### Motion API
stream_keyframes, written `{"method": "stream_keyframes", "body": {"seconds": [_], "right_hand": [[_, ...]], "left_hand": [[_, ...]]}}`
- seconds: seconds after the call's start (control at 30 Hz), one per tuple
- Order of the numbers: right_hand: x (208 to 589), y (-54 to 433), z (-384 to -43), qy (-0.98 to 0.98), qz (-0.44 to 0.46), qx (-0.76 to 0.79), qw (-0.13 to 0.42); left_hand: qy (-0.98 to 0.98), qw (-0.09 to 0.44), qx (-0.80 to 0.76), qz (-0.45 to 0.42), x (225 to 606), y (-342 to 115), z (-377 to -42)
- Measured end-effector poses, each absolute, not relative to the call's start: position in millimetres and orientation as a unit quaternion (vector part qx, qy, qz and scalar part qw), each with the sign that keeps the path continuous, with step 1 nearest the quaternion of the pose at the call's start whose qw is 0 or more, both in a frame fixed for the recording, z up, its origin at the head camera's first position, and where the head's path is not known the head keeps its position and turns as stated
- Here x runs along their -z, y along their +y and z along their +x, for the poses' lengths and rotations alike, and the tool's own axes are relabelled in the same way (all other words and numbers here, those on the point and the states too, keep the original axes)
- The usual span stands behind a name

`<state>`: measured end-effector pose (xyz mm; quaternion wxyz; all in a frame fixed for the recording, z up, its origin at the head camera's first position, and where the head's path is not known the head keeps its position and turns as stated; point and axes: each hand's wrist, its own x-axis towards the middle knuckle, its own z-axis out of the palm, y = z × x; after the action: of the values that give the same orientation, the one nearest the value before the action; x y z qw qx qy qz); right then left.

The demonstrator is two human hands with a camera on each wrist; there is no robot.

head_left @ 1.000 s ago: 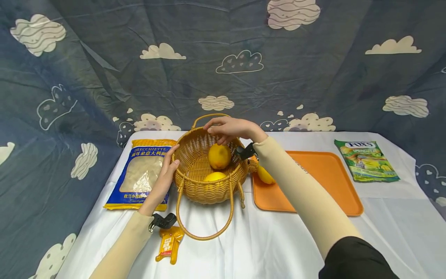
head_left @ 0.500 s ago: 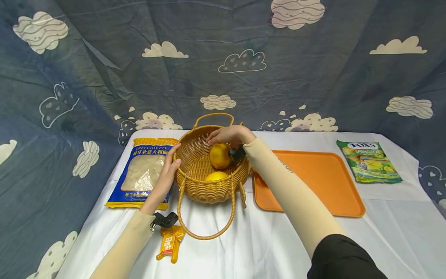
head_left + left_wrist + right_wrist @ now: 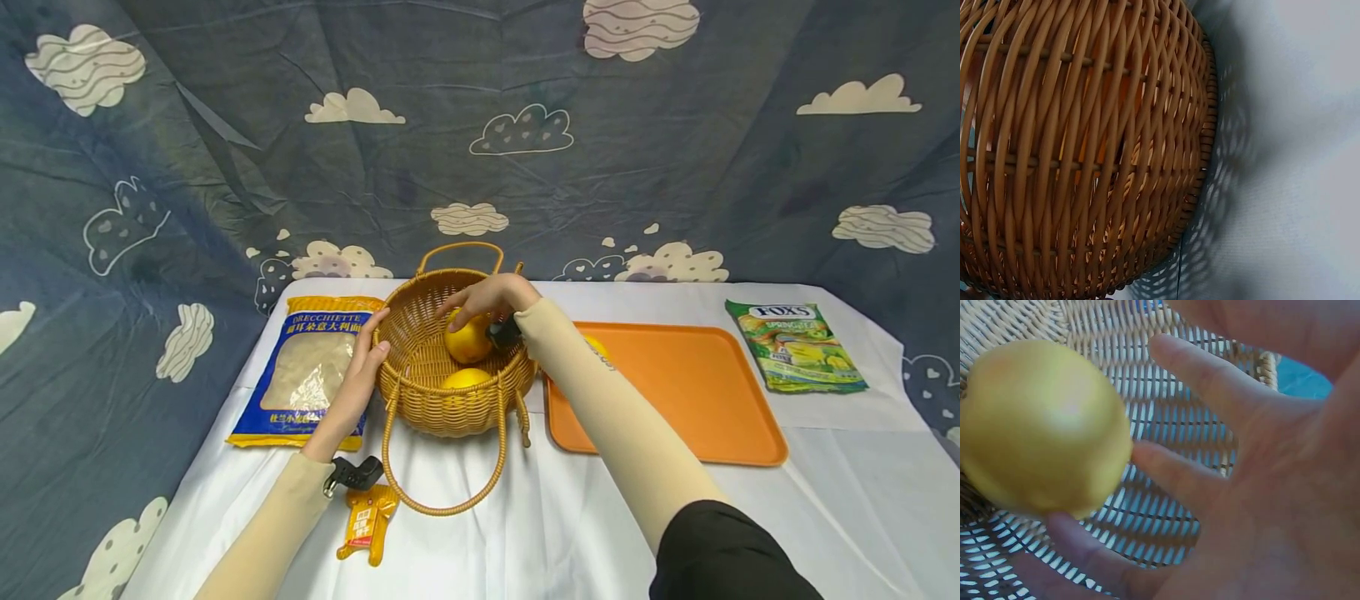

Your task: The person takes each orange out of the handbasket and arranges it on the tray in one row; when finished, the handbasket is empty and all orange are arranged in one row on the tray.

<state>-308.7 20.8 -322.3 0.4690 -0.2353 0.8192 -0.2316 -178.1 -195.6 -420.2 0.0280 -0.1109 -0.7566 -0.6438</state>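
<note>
A wicker basket stands mid-table, its front handle hanging down over the cloth. Inside lie a round yellow-orange fruit and, nearer the front, a second yellow fruit partly behind the rim. My left hand rests against the basket's left side at the rim; the left wrist view shows only the woven wall and cloth. Reaching in over the back right, my right hand has its fingers spread about the round fruit. In the right wrist view, extended fingertips touch or nearly touch the smooth fruit.
Left of the basket lies a blue-and-yellow pasta bag. A small orange packet is in front. To the right, an orange tray bears a yellow fruit, mostly hidden by the right sleeve. A green candy bag lies far right.
My right hand has moved lower into the basket, and its fingers now come down over the round fruit, which has shifted slightly left. The left hand stays at the rim.
</note>
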Motion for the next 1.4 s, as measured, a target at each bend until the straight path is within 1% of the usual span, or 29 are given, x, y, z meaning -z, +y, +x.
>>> {"method": "stream_keyframes", "body": {"seconds": [0.13,0.37,0.63,0.77,0.9,1.1,1.27,1.4], "right_hand": [[328.4,19.9,-309.3,0.826,-0.231,0.222,0.464],[333.1,16.4,-306.4,0.817,-0.225,0.214,0.487],[336.7,14.0,-304.3,0.814,-0.199,0.262,0.478],[330.0,18.2,-302.9,0.808,-0.211,0.298,0.462],[313.8,27.8,-299.8,0.796,-0.252,0.34,0.433],[290.7,54.9,-295.3,0.79,-0.322,0.353,0.385],[281.9,83.4,-294.2,0.776,-0.346,0.387,0.358],[279.1,106.6,-292.8,0.761,-0.349,0.425,0.343]], "left_hand": [[-0.757,0.035,0.642,-0.114,423.9,-195.0,-180.3],[-0.758,0.04,0.64,-0.117,422.6,-192.6,-181.2],[-0.76,0.023,0.639,-0.113,413.1,-189.0,-178.4],[-0.765,0.018,0.634,-0.111,398.1,-184.4,-169.6],[-0.769,0.02,0.63,-0.11,390.8,-182.9,-164.4],[-0.771,0.022,0.627,-0.108,390.5,-184.4,-163.3],[-0.771,0.025,0.627,-0.106,395.1,-187.1,-164.8],[-0.768,0.028,0.631,-0.107,397.3,-187.9,-164.9]]}}
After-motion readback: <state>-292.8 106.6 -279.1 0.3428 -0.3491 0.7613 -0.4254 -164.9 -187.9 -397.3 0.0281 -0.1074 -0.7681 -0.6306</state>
